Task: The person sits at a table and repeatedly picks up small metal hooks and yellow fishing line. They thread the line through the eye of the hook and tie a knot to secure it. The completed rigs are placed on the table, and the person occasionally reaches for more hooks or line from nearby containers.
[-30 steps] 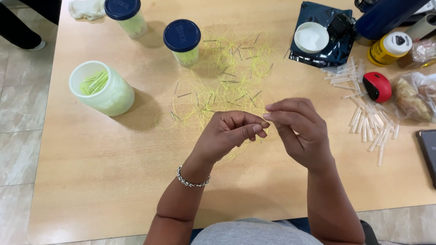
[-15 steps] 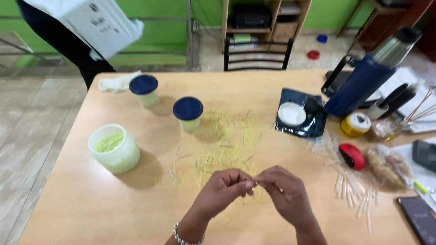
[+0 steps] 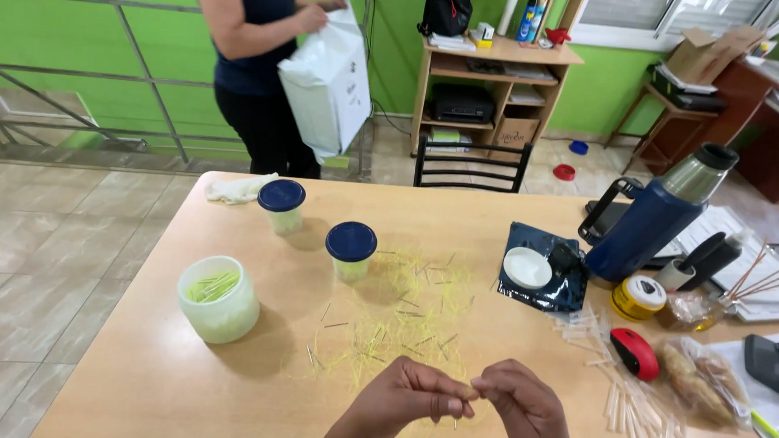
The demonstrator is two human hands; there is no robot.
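My left hand (image 3: 408, 401) and my right hand (image 3: 526, 409) meet fingertip to fingertip low over the wooden table (image 3: 138, 366), pinching a thin yellow-green strand (image 3: 472, 394) between them. Just beyond them lies a loose scatter of yellow-green strands and short sticks (image 3: 403, 320). An open white tub (image 3: 218, 297) holding green pieces stands to the left. Two small tubs with dark blue lids (image 3: 350, 250) (image 3: 281, 205) stand farther back.
A blue thermos jug (image 3: 657, 217), a dark pouch with a white lid (image 3: 540, 274), a yellow tape roll (image 3: 637, 297), a red-black mouse (image 3: 635, 353), pale straw pieces (image 3: 627, 400) and a bagged snack (image 3: 693, 377) crowd the right. A person with a white bag (image 3: 325, 80) stands behind the table, near a chair (image 3: 471, 166).
The view has tilted up from the tabletop to take in the room and the standing person. My hands stay together at the strand, now low in view.
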